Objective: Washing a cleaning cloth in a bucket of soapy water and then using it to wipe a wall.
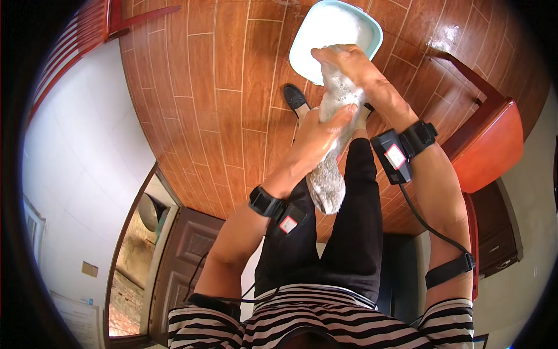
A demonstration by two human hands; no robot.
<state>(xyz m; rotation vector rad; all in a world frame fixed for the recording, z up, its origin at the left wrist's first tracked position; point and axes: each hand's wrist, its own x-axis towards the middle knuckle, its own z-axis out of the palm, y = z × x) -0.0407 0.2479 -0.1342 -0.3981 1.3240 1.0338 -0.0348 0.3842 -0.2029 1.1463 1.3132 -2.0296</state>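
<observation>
A wet, soapy grey sock-like cloth (327,185) is stretched lengthwise between my hands, white suds clinging to its upper half. My left hand (331,126) grips its middle, and the loose lower end hangs below the wrist, over my thighs. Farther out, my right hand (351,63) is closed around the upper end, above the near side of the basin. That light blue plastic basin (296,54) stands on the floor in front of my feet and holds white foam. Some of the cloth is hidden by my fingers and by the foam.
Wood-look floor tiles (226,65) surround the basin. A red wooden chair (488,139) stands at the right, and red slatted furniture (93,26) at the upper left. A doorway with a brown panelled door (187,248) lies lower left. Cables run along both arms from wrist-strapped devices (392,156).
</observation>
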